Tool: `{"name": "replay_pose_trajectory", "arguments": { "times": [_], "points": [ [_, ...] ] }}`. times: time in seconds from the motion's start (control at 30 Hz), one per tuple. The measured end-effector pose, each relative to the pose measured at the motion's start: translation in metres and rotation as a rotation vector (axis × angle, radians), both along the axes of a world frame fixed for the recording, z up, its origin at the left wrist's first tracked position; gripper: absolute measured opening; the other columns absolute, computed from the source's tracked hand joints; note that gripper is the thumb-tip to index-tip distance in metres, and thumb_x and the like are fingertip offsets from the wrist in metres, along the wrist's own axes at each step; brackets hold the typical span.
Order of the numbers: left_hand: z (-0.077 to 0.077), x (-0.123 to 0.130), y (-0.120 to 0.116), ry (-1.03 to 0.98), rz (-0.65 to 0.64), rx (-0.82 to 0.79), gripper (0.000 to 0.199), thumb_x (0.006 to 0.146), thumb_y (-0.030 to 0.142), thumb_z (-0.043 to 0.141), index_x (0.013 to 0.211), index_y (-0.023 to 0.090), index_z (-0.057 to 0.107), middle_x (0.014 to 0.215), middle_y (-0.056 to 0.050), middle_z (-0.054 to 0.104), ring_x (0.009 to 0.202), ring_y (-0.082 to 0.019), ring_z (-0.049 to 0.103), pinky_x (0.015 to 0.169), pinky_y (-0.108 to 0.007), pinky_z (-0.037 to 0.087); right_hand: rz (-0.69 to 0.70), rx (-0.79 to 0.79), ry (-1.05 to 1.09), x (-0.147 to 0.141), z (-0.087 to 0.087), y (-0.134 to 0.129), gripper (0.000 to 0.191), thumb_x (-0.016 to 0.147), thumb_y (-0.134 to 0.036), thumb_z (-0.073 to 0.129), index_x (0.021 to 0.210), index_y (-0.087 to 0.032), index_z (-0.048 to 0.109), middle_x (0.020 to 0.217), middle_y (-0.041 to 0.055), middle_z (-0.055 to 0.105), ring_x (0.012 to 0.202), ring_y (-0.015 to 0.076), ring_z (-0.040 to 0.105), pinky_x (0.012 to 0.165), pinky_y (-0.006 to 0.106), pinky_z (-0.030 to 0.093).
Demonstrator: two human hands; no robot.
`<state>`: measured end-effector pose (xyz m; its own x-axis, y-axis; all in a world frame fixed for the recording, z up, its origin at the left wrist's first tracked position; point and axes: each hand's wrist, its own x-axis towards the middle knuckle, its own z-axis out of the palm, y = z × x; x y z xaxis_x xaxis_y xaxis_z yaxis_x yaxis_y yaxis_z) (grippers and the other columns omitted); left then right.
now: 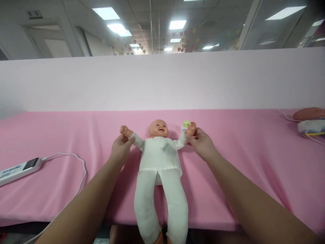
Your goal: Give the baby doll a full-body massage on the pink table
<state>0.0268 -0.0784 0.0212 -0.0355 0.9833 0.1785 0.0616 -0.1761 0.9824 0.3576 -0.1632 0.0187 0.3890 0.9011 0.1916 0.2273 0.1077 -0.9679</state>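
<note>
A baby doll (160, 154) in a white top and white trousers lies face up on the pink cloth (215, 189), its head toward the wall and its feet at the front edge. Both its arms are spread out to the sides. My left hand (122, 147) pinches the doll's arm on the left at the wrist. On the other side my right hand (201, 144) grips the doll's other arm near its wrist. Just behind that arm stands a small white bottle with a green cap (186, 124), partly hidden by the doll's hand.
A white power strip (21, 170) lies at the left, its white cable (85, 166) curving to the front edge. At the far right are a brown doll part (308, 114) and a white bundle (311, 126) with thin tubes. A low white wall (162, 81) runs behind.
</note>
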Motion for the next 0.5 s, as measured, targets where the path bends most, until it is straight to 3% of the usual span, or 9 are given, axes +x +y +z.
{"name": "replay_pose_trajectory", "arguments": {
  "times": [0.13, 0.23, 0.33, 0.5],
  "points": [
    [0.005, 0.013, -0.019, 0.328, -0.127, 0.236, 0.029, 0.082, 0.029, 0.075, 0.110, 0.022, 0.071, 0.114, -0.006, 0.075, 0.110, -0.028, 0.069, 0.098, -0.041, 0.054, 0.317, 0.212, -0.300, -0.026, 0.009, -0.019, 0.033, 0.087, -0.025, 0.072, 0.120, -0.028, 0.071, 0.122, 0.0035, 0.074, 0.113, 0.0249, 0.071, 0.100, 0.043, 0.060],
    [0.006, 0.017, -0.025, 0.617, -0.308, 0.402, 0.034, 0.087, 0.030, 0.070, 0.121, 0.027, 0.070, 0.123, -0.004, 0.073, 0.113, -0.026, 0.067, 0.098, -0.040, 0.052, 0.493, 0.273, -0.521, -0.036, 0.011, -0.025, 0.040, 0.081, -0.012, 0.070, 0.118, -0.028, 0.075, 0.124, 0.0034, 0.074, 0.121, 0.0268, 0.068, 0.106, 0.045, 0.056],
    [0.008, 0.016, -0.026, 0.801, -0.454, 0.489, 0.036, 0.093, 0.029, 0.062, 0.128, 0.029, 0.067, 0.132, -0.004, 0.069, 0.117, -0.025, 0.065, 0.097, -0.039, 0.052, 0.496, 0.257, -0.714, -0.041, 0.008, -0.025, 0.042, 0.079, -0.007, 0.067, 0.115, -0.028, 0.077, 0.131, 0.0055, 0.071, 0.127, 0.0288, 0.065, 0.109, 0.047, 0.055],
    [0.006, 0.016, -0.028, 0.844, -0.460, 0.492, 0.035, 0.094, 0.029, 0.060, 0.129, 0.029, 0.065, 0.133, -0.004, 0.068, 0.116, -0.024, 0.065, 0.096, -0.038, 0.051, 0.465, 0.282, -0.843, -0.045, 0.002, -0.025, 0.040, 0.081, -0.007, 0.065, 0.114, -0.026, 0.078, 0.134, 0.0086, 0.070, 0.128, 0.0311, 0.064, 0.110, 0.052, 0.053]
  ]
}}
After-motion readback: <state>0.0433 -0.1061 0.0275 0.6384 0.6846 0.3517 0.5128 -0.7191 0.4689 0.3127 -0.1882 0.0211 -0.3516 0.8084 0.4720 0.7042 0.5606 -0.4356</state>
